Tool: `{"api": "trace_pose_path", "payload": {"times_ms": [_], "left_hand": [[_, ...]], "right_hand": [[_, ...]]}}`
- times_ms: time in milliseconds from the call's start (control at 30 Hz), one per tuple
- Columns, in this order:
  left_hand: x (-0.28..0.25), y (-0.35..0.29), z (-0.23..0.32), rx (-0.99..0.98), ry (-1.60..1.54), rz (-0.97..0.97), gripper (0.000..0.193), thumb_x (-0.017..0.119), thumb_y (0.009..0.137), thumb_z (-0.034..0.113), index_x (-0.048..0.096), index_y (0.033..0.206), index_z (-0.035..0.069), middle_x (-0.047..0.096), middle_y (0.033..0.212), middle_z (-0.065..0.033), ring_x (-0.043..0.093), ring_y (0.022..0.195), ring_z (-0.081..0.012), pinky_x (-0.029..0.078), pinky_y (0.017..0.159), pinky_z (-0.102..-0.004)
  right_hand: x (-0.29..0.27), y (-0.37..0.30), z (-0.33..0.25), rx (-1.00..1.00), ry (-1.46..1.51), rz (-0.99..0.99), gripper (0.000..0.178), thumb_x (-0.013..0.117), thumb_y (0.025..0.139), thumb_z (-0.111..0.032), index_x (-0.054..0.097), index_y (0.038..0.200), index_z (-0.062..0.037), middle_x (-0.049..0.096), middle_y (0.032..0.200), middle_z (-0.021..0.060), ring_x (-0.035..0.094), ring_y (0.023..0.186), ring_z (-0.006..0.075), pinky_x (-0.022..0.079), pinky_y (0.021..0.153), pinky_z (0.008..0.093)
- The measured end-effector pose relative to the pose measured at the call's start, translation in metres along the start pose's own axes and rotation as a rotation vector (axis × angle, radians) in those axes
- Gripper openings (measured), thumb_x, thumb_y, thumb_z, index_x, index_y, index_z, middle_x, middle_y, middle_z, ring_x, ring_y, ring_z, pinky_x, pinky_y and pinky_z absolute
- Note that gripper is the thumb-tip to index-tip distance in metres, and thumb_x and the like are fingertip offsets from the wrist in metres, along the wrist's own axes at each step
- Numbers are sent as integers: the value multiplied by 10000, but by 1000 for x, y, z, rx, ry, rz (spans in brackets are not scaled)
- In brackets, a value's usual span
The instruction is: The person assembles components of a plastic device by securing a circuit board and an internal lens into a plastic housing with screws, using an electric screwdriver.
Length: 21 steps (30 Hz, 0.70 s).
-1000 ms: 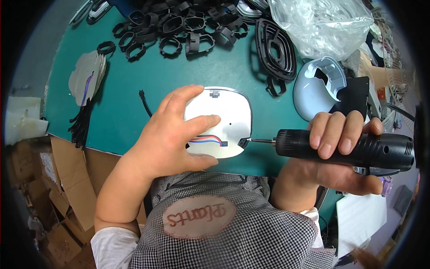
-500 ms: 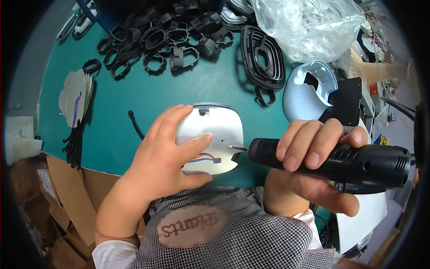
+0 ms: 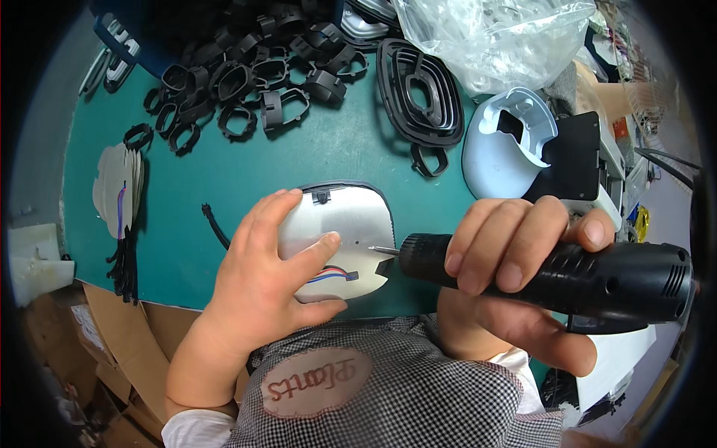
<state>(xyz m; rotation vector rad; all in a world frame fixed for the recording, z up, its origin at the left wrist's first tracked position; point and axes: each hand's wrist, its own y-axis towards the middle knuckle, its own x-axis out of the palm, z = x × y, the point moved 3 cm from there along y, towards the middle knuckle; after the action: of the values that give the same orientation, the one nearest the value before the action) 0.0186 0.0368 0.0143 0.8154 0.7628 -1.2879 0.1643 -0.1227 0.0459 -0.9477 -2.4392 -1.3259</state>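
1. Since the earliest frame, the bit (image 3: 385,250) of the power screwdriver (image 3: 582,276) has been moved from the dark corner notch (image 3: 384,266) of the metal plate (image 3: 351,220) to over its face, near the small hole (image 3: 357,243).
2. The plate is held over the worktop (image 3: 202,172); whether it rests there cannot be told. Its left side is clamped by the left hand (image 3: 261,269), fingers spread. Right of it, the screwdriver is gripped by the right hand (image 3: 515,254).
3. Screw fastening is apparently in hand; for the next move, the bit would need to be lined up with a fixing point and the plate kept still.
4. One plate and one screwdriver are counted; beyond the plate, rightward, one light-blue shell (image 3: 493,160) and one clear plastic bag (image 3: 500,45).
5. Beyond the plate, leftward, over ten black plastic rings (image 3: 272,112) are heaped, too overlapped for exact counting.
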Motion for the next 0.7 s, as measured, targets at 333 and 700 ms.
{"api": "trace_pose_path", "payload": {"times_ms": [333,700], "left_hand": [[-1,2,0,-9,-36,-39,701,906,449,289,688,1101,155,389,1341,-204,466,1196,-439,448,975,-505],[1,0,-3,-3,-32,11,787,918,352,267,689,1098,165,414,1360,-200,488,1187,-406,450,948,-493]], "right_hand": [[-1,-3,5,2,-6,72,825,725,761,-610,418,1312,-78,533,770,57,552,556,177,477,509,315],[3,-6,18,-1,-60,-13,841,696,761,-645,398,1308,-79,534,761,61,547,542,179,482,499,321]]}}
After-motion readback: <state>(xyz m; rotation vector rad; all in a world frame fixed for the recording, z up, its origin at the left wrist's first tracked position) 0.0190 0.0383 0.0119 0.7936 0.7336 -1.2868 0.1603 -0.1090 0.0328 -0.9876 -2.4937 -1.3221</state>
